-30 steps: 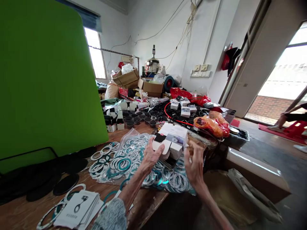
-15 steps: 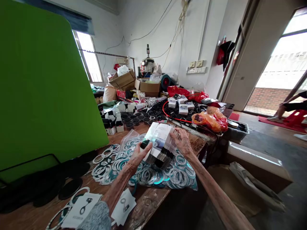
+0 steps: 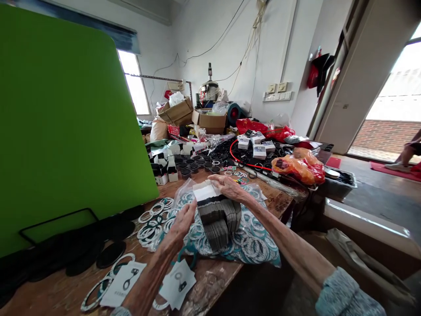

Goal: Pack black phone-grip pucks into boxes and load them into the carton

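A thick stack of flattened printed card boxes [image 3: 217, 217] is between my hands, its layered grey and black edges turned toward me and a white panel at the top. My right hand [image 3: 226, 186] curls over its far upper corner, fingers closed round it. Against the stack's left side my left hand [image 3: 184, 219] is pressed, fingers together; its fingertips are partly hidden. Beneath lies a clear plastic bag [image 3: 259, 237] full of white and teal rings. More rings [image 3: 151, 230] lie loose to the left.
Printed leaflets [image 3: 123, 283] lie at the table's near left, beside black discs [image 3: 111, 254]. A green panel [image 3: 72, 118] stands on the left. Small white boxes [image 3: 259, 151], an orange bag [image 3: 299, 166] and black parts crowd the back. An open carton [image 3: 365, 219] sits right of the table.
The stack has turned from its printed face showing to its layered edges facing me. My right hand has moved left over its top. The view has shifted slightly left.
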The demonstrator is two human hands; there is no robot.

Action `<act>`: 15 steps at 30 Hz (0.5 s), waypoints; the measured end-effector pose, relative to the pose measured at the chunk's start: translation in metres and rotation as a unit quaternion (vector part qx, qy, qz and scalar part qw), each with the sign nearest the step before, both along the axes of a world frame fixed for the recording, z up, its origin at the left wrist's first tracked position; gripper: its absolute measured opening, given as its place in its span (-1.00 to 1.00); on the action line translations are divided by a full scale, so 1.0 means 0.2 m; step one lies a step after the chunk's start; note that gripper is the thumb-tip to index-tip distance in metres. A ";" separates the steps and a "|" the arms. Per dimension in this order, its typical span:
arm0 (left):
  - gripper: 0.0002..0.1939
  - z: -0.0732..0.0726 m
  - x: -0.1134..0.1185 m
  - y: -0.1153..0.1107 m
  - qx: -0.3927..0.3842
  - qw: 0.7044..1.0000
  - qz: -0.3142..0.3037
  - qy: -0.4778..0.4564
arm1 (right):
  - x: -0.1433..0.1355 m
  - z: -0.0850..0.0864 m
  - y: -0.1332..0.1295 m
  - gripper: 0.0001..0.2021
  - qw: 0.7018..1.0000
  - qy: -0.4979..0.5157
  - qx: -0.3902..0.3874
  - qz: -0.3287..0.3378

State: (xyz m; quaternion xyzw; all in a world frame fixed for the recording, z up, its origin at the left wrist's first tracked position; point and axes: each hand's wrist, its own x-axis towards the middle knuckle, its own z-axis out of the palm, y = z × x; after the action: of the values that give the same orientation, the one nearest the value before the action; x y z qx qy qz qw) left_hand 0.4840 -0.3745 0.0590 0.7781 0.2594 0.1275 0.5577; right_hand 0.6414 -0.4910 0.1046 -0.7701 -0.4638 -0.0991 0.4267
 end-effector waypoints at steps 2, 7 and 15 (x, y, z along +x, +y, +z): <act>-0.30 0.03 0.03 0.04 0.067 0.997 -0.002 -0.045 | -0.09 -0.01 -0.07 -0.74 0.999 -0.004 0.043 -0.028; -0.43 -0.01 0.07 0.01 0.195 0.975 -0.049 -0.099 | -0.43 -0.19 -0.36 -0.79 0.960 -0.033 0.163 -0.225; -0.61 0.08 0.11 -0.13 0.436 0.897 -0.066 -0.033 | -0.66 -0.60 -0.28 -0.67 0.943 -0.094 0.127 -0.294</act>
State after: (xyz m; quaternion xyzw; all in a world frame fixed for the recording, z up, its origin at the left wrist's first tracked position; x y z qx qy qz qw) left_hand 0.5052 -0.3997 0.0755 0.9540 0.1072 0.2163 0.1778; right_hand 0.5098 -0.5465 -0.0161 -0.7989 -0.2380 -0.3504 0.4270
